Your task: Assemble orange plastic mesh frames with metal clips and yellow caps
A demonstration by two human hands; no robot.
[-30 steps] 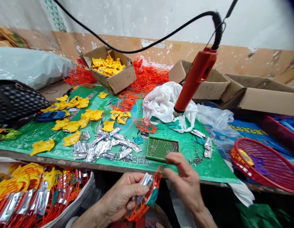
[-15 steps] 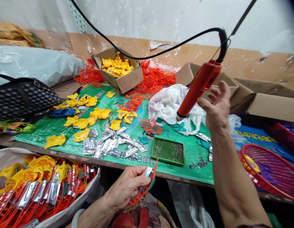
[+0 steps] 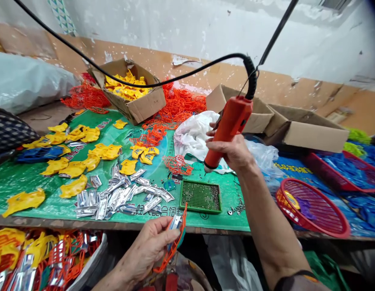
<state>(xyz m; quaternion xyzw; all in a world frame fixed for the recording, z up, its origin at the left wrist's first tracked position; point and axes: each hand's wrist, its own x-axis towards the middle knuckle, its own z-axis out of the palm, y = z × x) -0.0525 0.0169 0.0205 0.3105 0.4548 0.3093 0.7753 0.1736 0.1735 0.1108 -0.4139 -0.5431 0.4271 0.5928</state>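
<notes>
From here I see the left hand (image 3: 149,246) with its fingers narrow, pinching a silver metal plate (image 3: 175,224) and a thin orange plastic frame (image 3: 185,212), in front of the near edge of the tabletop (image 3: 225,222). The frame looks light and bendable, the plate stiff and perhaps slippery, so together by the middle is the best hold. The right hand's (image 3: 236,151) fingers curl around the heavier-looking red screwdriver (image 3: 231,121), well placed on its thick body

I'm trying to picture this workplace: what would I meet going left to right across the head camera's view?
Checked bag, left hand with an orange frame, red power tool in the right hand, round red basket.
</notes>
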